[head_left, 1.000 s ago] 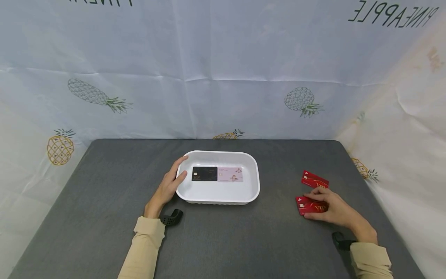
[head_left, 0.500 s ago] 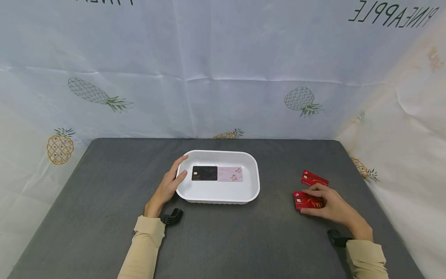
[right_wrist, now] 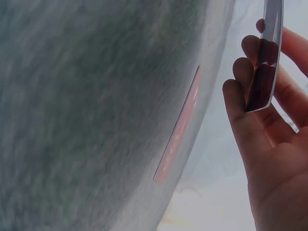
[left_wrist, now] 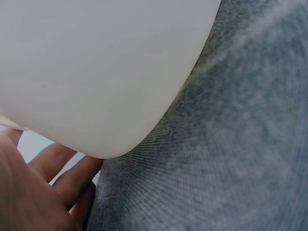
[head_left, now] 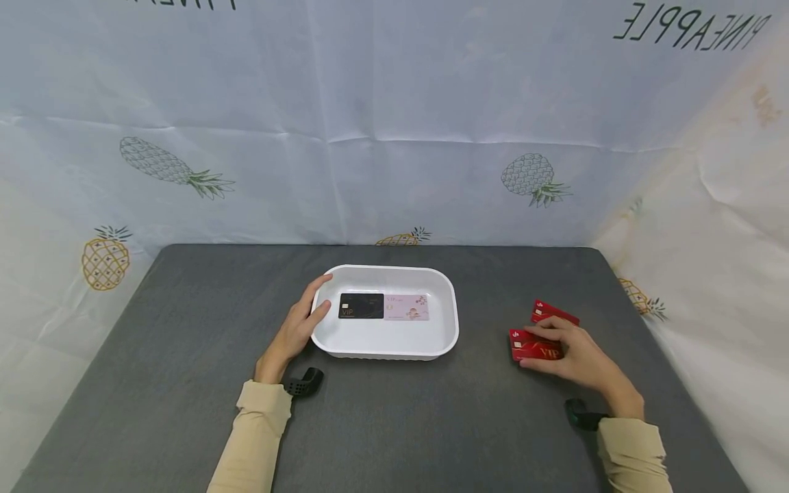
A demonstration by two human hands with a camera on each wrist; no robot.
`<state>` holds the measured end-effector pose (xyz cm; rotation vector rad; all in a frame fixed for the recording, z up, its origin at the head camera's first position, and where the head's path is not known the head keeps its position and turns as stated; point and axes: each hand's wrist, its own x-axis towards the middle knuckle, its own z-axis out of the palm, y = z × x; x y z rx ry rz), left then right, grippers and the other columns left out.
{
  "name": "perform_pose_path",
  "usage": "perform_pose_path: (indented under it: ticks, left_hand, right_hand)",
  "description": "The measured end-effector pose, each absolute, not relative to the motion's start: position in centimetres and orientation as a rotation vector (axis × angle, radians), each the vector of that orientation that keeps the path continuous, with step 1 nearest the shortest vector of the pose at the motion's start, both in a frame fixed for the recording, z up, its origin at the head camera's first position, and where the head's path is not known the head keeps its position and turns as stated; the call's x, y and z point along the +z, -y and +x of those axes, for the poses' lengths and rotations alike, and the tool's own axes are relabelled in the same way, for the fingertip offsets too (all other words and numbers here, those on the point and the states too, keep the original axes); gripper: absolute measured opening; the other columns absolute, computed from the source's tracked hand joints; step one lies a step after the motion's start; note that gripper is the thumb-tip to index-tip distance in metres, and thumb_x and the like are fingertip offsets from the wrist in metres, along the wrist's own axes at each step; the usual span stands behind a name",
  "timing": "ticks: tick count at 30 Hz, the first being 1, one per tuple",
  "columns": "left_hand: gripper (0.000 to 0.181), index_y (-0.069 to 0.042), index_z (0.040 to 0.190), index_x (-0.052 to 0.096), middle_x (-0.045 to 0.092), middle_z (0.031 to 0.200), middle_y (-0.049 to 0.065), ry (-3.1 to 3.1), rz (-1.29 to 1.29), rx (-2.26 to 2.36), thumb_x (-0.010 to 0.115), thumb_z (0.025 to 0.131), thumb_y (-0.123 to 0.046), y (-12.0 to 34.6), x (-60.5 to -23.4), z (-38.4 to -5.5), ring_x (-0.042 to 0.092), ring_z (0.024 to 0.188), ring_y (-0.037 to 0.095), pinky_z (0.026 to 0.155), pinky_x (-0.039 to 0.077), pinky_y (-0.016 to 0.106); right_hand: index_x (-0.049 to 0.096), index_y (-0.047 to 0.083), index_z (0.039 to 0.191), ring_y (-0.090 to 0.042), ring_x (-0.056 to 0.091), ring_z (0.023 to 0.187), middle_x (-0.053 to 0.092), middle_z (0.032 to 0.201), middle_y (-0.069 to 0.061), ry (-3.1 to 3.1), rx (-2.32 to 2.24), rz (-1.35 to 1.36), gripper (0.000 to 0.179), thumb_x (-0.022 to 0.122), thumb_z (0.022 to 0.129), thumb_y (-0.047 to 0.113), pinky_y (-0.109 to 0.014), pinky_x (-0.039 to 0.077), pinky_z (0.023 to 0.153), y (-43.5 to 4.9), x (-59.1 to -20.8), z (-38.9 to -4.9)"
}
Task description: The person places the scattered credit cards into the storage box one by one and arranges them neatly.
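My right hand (head_left: 582, 359) pinches a red VIP card (head_left: 531, 346) by its long edges, thumb at the near side and fingers at the far side. In the right wrist view this card (right_wrist: 262, 89) appears edge-on, raised off the table. A second red card (head_left: 548, 309) lies just behind, partly covered by the fingers. My left hand (head_left: 294, 335) grips the left end of a white tray (head_left: 385, 348), its thumb over the rim. Inside the tray lie a black VIP card (head_left: 361, 307) and a pink VIP card (head_left: 407, 308), side by side.
A dark grey cloth-like surface covers the table (head_left: 394, 424). Behind it and at both sides hangs a white curtain (head_left: 382, 89) printed with pineapples. Each wrist wears a black strap-like device, one of them the left wrist device (head_left: 305, 383).
My right hand has moved to the left and slightly away from me, carrying the red card. The other red card stays in place. My left hand and the tray hold still.
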<state>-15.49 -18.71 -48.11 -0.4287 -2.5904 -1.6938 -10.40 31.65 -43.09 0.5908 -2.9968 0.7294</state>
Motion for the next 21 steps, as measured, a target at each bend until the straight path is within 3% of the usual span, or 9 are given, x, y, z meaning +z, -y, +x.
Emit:
perform_pose_path:
  ticks: [10, 21]
  left_hand:
    - [0.057, -0.014, 0.159, 0.031, 0.032, 0.165, 0.022, 2.599, -0.425, -1.69, 0.047, 0.105, -0.022, 18.6, -48.0, -15.5, 0.04, 0.145, 0.044, 0.114, 0.033, 0.066]
    - [0.058, -0.014, 0.159, 0.031, 0.032, 0.164, 0.022, 2.604, -0.428, -1.678, 0.048, 0.105, -0.022, 18.7, -48.0, -15.5, 0.04, 0.145, 0.044, 0.114, 0.033, 0.066]
  right_hand:
    - [0.071, 0.002, 0.127, -0.035, 0.057, 0.114, 0.064, 0.123, -0.016, 2.979, 0.797, 0.564, 0.061, 0.091, 0.077, 0.031, -0.035, 0.059, 0.08, -30.6, -43.1, -10.9]
    - [0.072, 0.005, 0.127, -0.024, 0.058, 0.105, 0.066, 0.118, -0.008, 2.934, 0.854, 0.577, 0.057, 0.089, 0.079, 0.031, -0.026, 0.056, 0.076, -29.0, -42.5, -11.4]
